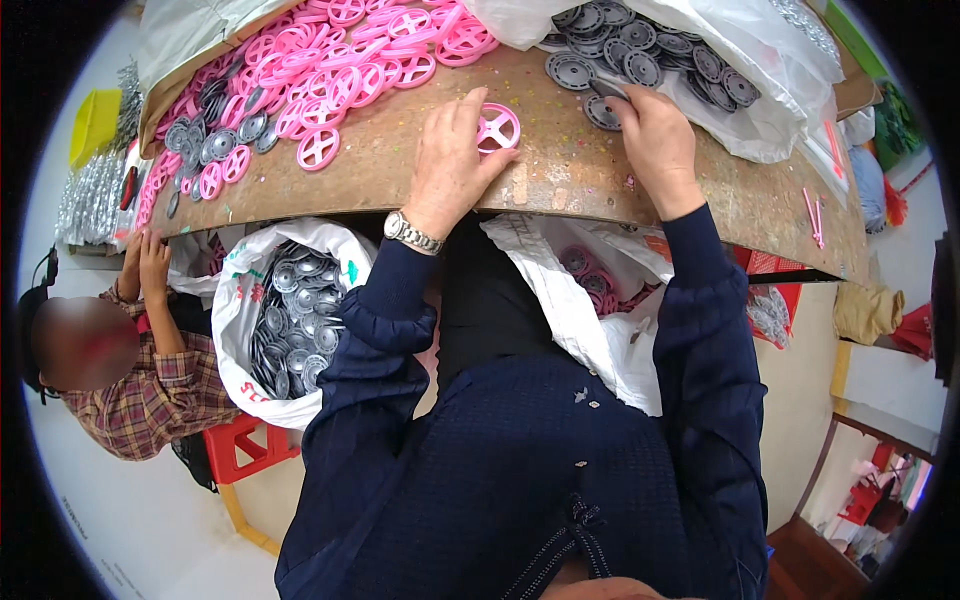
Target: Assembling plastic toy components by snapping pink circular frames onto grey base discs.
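Note:
My left hand [447, 160] rests on the brown table [560, 175] with its fingertips on a pink spoked plastic wheel [499, 127]. A metal watch sits on that wrist. My right hand [655, 140] reaches to the edge of a pile of grey plastic discs [650, 50] and its fingers cover one grey disc [600, 112] lying on the table. Whether it is gripped is unclear. Both arms wear dark blue sleeves.
A heap of pink wheels [340, 60] mixed with grey discs covers the table's far left. A white sack of grey discs [290, 320] stands below the table at left, another sack with pink wheels [600, 290] at right. A person in a plaid shirt [150, 380] sits at left.

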`<action>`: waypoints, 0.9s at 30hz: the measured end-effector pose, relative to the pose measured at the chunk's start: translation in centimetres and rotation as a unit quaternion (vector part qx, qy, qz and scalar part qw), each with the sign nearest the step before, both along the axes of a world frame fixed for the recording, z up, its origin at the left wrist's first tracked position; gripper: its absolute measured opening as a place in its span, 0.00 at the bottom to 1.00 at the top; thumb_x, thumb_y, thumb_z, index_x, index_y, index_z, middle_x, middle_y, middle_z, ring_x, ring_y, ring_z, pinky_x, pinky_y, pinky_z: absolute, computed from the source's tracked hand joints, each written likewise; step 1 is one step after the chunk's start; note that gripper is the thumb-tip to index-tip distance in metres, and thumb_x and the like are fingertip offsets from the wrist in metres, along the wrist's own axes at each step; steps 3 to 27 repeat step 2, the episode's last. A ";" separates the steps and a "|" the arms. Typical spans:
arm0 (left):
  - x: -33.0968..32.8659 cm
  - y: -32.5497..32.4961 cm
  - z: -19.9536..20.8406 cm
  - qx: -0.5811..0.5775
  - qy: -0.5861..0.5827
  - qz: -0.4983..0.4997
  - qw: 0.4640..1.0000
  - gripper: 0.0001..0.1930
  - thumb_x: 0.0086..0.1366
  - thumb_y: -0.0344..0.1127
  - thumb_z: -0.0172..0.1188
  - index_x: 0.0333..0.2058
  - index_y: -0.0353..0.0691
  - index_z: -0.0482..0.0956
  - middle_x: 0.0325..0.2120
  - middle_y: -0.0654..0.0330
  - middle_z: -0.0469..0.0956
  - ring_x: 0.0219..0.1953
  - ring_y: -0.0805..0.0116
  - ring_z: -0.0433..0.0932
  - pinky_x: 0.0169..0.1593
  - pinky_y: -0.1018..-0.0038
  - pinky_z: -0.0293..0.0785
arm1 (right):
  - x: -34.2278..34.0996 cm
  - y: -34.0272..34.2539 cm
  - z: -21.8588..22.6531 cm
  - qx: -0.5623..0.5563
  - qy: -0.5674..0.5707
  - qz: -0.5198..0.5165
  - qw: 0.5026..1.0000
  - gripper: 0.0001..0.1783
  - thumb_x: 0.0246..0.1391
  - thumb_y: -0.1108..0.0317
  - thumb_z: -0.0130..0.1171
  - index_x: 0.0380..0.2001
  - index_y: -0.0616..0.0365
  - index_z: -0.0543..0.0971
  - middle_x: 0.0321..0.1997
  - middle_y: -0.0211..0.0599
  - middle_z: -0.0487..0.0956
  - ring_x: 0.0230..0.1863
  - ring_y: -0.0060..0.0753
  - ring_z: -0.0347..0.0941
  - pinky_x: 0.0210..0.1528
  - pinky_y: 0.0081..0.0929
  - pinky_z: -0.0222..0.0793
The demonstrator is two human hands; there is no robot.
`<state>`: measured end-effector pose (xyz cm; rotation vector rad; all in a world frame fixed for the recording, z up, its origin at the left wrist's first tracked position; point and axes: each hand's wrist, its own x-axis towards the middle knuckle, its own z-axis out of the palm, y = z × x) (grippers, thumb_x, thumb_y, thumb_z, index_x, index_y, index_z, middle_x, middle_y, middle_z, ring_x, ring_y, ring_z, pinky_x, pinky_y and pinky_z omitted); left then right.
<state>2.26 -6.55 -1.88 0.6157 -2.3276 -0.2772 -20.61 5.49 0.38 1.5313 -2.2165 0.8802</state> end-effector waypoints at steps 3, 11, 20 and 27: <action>0.1 0.2 -0.2 0.033 0.025 -0.036 0.998 0.40 0.53 0.46 0.72 0.61 0.38 0.66 0.49 0.48 0.74 0.52 0.52 0.72 0.57 0.59 0.67 | 1.0 0.6 1.0 0.026 -0.208 0.011 0.978 0.14 0.54 0.57 0.64 0.36 0.55 0.84 0.36 0.39 0.84 0.43 0.45 0.80 0.42 0.34 0.75; 0.1 0.2 -0.2 0.033 0.025 -0.036 0.998 0.40 0.53 0.46 0.72 0.61 0.38 0.66 0.49 0.48 0.74 0.52 0.52 0.72 0.57 0.59 0.67 | 1.0 0.6 1.0 0.026 -0.208 0.011 0.978 0.14 0.54 0.57 0.64 0.36 0.55 0.84 0.36 0.39 0.84 0.43 0.45 0.80 0.42 0.34 0.75; 0.1 0.2 -0.2 0.033 0.025 -0.036 0.998 0.40 0.53 0.46 0.72 0.61 0.38 0.66 0.49 0.48 0.74 0.52 0.52 0.72 0.57 0.59 0.67 | 1.0 0.6 1.0 0.026 -0.208 0.011 0.978 0.14 0.54 0.57 0.64 0.36 0.55 0.84 0.36 0.39 0.84 0.43 0.45 0.80 0.42 0.34 0.75; 0.1 0.2 -0.2 0.033 0.025 -0.036 0.998 0.40 0.53 0.46 0.72 0.61 0.38 0.66 0.49 0.48 0.74 0.52 0.52 0.72 0.57 0.59 0.67 | 1.0 0.6 1.0 0.026 -0.208 0.011 0.978 0.14 0.54 0.57 0.64 0.36 0.55 0.84 0.36 0.39 0.84 0.43 0.45 0.80 0.42 0.34 0.75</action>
